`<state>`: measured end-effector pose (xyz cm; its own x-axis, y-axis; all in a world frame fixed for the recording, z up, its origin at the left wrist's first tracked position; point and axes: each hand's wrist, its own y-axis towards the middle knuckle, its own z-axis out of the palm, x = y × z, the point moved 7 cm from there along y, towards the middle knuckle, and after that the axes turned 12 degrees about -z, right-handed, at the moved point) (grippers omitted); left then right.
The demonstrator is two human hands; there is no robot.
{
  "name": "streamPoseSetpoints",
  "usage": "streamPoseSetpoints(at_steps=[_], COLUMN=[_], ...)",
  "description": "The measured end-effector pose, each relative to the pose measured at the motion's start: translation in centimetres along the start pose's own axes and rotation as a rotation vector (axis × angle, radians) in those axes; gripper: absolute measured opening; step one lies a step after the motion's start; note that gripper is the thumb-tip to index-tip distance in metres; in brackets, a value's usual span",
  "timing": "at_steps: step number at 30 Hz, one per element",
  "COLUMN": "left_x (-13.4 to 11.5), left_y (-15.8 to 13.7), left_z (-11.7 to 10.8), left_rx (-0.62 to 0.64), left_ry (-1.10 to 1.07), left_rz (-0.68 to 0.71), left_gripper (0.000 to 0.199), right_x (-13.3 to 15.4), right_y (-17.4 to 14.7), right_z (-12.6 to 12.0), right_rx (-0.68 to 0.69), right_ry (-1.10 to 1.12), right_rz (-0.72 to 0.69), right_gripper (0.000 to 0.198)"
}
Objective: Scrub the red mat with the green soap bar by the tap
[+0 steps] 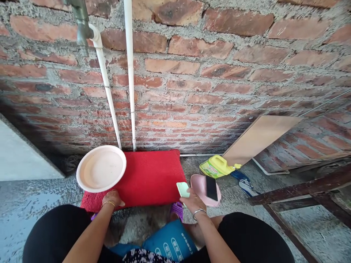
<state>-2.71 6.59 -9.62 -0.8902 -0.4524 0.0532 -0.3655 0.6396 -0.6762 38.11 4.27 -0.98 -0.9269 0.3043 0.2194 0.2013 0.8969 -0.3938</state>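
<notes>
A pale basin (82,168) sits on the red bench (153,173); the left hand (112,198), grip unclear, is by its rim. The right hand (194,201) pinches a mint-green piece (182,189) beside a pink tub (197,186) holding a black phone (211,188); a yellow jug (217,166) behind.

No legible txt. Blue item (168,241): white chars, unreadable; yellow jug (218,165) label: print too sm.

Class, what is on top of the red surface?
A pale basin stands on the red surface, whose near edge the left hand touches. The part under the basin is covered.
</notes>
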Motion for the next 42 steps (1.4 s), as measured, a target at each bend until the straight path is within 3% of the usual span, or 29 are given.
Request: streamPoseSetpoints(at_steps=[3, 6, 8, 10, 15, 17, 20, 26, 29, 36, 39, 42], left_x=[-0.2, -0.2, 0.0, 0.1, 0.0, 0.0, 0.1, 0.1, 0.1, -0.5, -0.4, -0.2], left_y=[-0.2, -0.6, -0.8, -0.8, -0.2, 0.0, -0.1, -1.1, -1.3, -1.1, -1.0, -1.0], left_z=[-0.2, -0.5, -0.6, -0.6, -0.3, -0.3, -0.4, -1.0, -1.1, -1.1, -1.1, -1.0], left_rx=[0.006, 0.005, 0.003, 0.001, 0.004, 0.009, 0.011, 0.012, 0.005, 0.008, 0.002, 0.004], left_ry=[0.013, 0.017, 0.008, -0.001, 0.000, 0.003, -0.004, 0.002, 0.012, 0.065, 0.059, 0.049], left_rz=[0.023, 0.003, -0.024, -0.042, -0.027, -0.027, -0.039, -0.035, -0.042, -0.021, -0.028, -0.044], left_gripper=[0.066, 0.065, 0.067, 0.068, 0.071, 0.071, 0.069, 0.071, 0.069, 0.066, 0.066, 0.067], right_x=[5.7, 12.6, 14.6, 13.8, 5.4, 3.8, 5.9, 15.9, 17.6, 17.2, 13.6, 7.7], right_y=[-1.2, -3.1, -3.8, -3.5, -0.7, 0.1, 0.4, -0.8, -0.9, 0.1, 1.7, 3.3], right_z=[3.1, 6.8, 8.2, 8.1, 4.2, 2.9, 2.9, 7.3, 8.8, 9.3, 7.9, 5.4], right_rx=[0.064, 0.140, 0.178, 0.187, 0.163, 0.127, 0.063, 0.104, 0.110, 0.058, 0.024, -0.060], right_ry=[0.058, 0.015, -0.033, -0.065, -0.049, -0.003, 0.084, -0.013, -0.062, -0.056, -0.015, 0.047], right_rz=[-0.173, -0.458, -0.547, -0.513, -0.153, -0.063, -0.104, -0.450, -0.505, -0.581, -0.447, -0.205], right_gripper=[0.051, 0.050, 0.048, 0.047, 0.047, 0.046, 0.045, 0.046, 0.045, 0.042, 0.043, 0.045])
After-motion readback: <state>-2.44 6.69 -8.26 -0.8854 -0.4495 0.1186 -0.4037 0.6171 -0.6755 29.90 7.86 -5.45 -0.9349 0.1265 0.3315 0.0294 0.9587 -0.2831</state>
